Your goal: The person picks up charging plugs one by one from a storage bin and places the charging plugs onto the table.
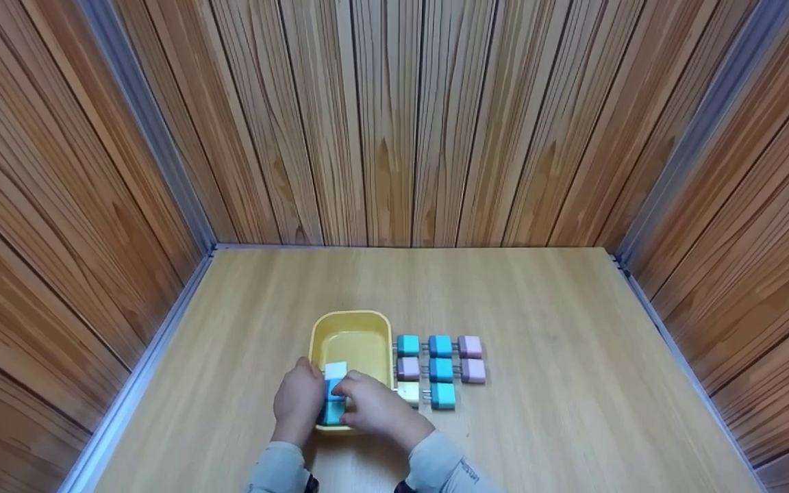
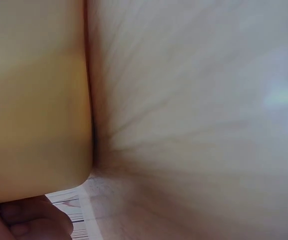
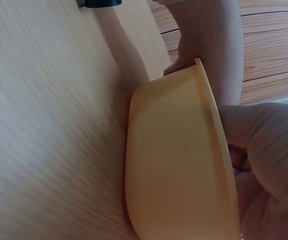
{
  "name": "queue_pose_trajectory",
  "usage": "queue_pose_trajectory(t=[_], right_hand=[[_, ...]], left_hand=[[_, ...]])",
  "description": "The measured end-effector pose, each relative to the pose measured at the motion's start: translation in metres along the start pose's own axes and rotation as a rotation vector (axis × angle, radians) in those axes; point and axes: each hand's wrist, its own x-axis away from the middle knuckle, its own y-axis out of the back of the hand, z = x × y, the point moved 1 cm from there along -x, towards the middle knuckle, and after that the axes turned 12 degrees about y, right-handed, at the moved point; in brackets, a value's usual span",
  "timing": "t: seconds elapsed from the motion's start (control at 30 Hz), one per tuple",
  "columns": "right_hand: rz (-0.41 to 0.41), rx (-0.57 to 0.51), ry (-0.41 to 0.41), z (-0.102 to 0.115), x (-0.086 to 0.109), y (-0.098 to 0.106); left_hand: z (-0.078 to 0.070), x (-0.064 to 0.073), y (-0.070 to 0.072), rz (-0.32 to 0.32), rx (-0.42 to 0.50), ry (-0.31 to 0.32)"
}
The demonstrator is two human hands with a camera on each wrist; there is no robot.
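A yellow tray (image 1: 357, 320) stands on the table with a white plug adapter (image 1: 335, 370), a blue one (image 1: 334, 389) and a teal one (image 1: 333, 413) in a column along its left side. My left hand (image 1: 298, 397) grips the tray's left wall; in the left wrist view its fingers (image 2: 34, 217) curl by the tray's rim. Reaching in over the near right side, my right hand (image 1: 381, 407) pinches the blue adapter with thumb and forefinger. The right wrist view shows the tray's outer wall (image 3: 178, 155), but the adapters inside are hidden.
Right of the tray, several adapters lie in rows, prongs leftward: teal (image 1: 407, 345), blue (image 1: 440, 346), pink (image 1: 470, 346), and a cream one (image 1: 408, 393) close to the tray wall. Wood-panelled walls (image 1: 394, 123) enclose the table (image 1: 545, 411) at back and sides.
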Motion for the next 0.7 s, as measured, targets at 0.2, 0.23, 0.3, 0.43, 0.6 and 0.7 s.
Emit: queue_pose_trajectory(t=[0.2,0.23,0.3,0.43,0.6,0.7], right_hand=[[0.031,-0.028,-0.031,0.0007,-0.0031,-0.0002],[0.033,-0.021,-0.028,0.0010,-0.0037,-0.0002],[0.035,-0.006,-0.023,0.0012,-0.0045,-0.0008],[0.047,-0.012,-0.041,0.0012,-0.0060,-0.0011],[0.062,-0.024,-0.059,0.0001,-0.0084,-0.0009],[0.062,-0.024,-0.057,-0.0004,-0.0099,-0.0012]], left_hand=[[0.0002,0.0003,0.0002,-0.003,0.006,-0.008],[0.0003,-0.0003,0.0001,-0.017,0.000,-0.020],[0.0006,-0.0013,-0.0004,-0.041,-0.011,-0.037],[0.0005,-0.0025,-0.0017,-0.058,-0.021,-0.045],[-0.0010,-0.0035,-0.0012,-0.030,-0.015,-0.010],[-0.0012,-0.0041,-0.0006,-0.033,-0.015,-0.013]])
